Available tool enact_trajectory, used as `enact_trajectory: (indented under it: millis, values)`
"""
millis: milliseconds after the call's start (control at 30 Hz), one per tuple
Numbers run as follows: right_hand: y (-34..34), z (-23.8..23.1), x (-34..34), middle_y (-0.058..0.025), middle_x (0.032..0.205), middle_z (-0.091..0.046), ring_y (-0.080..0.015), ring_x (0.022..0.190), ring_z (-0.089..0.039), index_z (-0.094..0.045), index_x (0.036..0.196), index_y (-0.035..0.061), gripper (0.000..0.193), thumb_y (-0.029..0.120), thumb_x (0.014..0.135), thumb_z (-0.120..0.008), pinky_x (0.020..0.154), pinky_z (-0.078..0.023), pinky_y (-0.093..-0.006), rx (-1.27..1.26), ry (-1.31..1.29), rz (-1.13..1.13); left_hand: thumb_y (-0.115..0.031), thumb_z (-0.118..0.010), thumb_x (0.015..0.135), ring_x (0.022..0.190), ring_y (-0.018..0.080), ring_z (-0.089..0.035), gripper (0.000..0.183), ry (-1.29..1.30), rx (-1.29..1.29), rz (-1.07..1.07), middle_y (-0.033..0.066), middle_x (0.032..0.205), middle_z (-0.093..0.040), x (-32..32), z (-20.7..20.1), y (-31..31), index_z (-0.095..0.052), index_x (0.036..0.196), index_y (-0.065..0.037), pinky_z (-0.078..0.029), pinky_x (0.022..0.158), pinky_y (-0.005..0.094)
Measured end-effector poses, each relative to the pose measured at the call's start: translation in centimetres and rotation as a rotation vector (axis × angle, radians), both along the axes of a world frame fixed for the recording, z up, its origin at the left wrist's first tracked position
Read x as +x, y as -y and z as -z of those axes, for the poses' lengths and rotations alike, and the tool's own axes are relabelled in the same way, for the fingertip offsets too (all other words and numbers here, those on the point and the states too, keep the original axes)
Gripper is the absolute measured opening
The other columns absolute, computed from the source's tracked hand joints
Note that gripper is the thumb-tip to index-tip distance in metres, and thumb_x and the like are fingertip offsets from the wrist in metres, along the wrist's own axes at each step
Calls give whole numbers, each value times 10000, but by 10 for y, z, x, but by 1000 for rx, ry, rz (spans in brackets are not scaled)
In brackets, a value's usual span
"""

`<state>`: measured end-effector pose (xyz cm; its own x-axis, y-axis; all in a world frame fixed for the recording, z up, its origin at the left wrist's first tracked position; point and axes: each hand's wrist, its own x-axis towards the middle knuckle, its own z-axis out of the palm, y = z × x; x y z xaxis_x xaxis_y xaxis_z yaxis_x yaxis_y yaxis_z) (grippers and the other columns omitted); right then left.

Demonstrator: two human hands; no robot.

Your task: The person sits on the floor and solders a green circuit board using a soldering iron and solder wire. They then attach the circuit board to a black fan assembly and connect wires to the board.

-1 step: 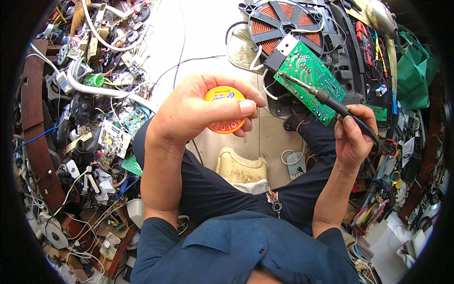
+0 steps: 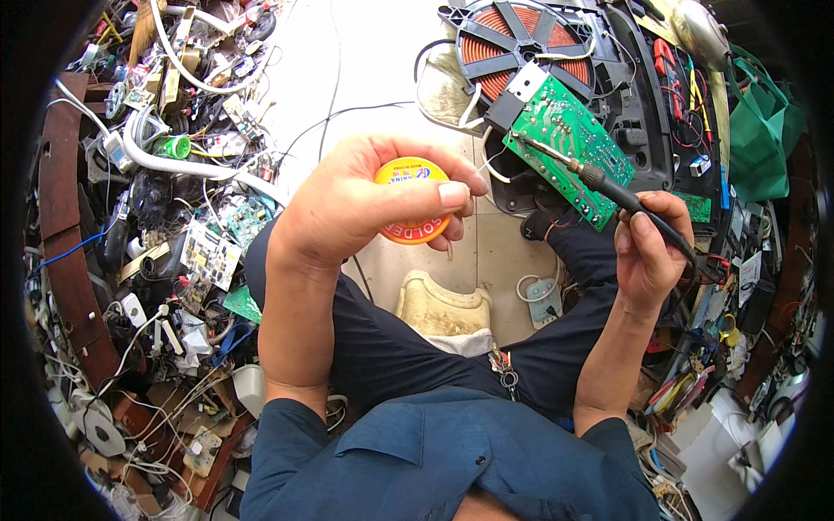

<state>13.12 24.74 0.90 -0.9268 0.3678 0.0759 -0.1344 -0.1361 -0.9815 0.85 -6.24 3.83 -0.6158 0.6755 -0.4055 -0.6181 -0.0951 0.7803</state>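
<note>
My left hand [image 2: 356, 187] grips a round solder spool [image 2: 421, 229] with an orange-yellow label, its thumb across the face and fingers curled behind. A short bit of wire hangs below the fingers. In my right hand [image 2: 653, 252] is a soldering iron [image 2: 613, 187] with a black handle, held between thumb and fingers. Its metal tip points left over a green circuit board [image 2: 569, 130]; whether it touches the surface I cannot tell. The board lies tilted, solder side up, below a copper induction coil [image 2: 508, 43] in a black frame.
Heaps of scrap electronics and cables [image 2: 208, 252] crowd the left side. A black appliance casing [image 2: 638, 122] lies under the board. Right of it are a red-and-black tool [image 2: 665, 74] and a green bag [image 2: 763, 130]. Between my legs stands a cream stool [image 2: 443, 304], near a power socket [image 2: 544, 300].
</note>
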Motion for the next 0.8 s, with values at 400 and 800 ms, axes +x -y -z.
enact_trajectory:
  millis: [400, 800]
  values:
    - [-3, -2, -5, -143, 865, -668, -127, 585, -570, -634, 1104, -54, 234, -35, 875, -678, 496, -436, -239, -39, 42, -13, -128, -748, 860, 727, 239, -736, 315, 13, 4, -7, 171, 866, -717, -1, -1, -1, -701, 1065, 107, -632, 606, 334]
    - [-13, -2, -6, -153, 870, -676, -127, 566, -563, -643, 1113, -61, 254, -26, 869, -706, 486, -418, -239, 16, 34, -81, -200, -715, 882, 690, 245, -735, 389, 37, 47, -57, 182, 857, -712, -3, 5, -1, -688, 1099, 121, -635, 569, 336]
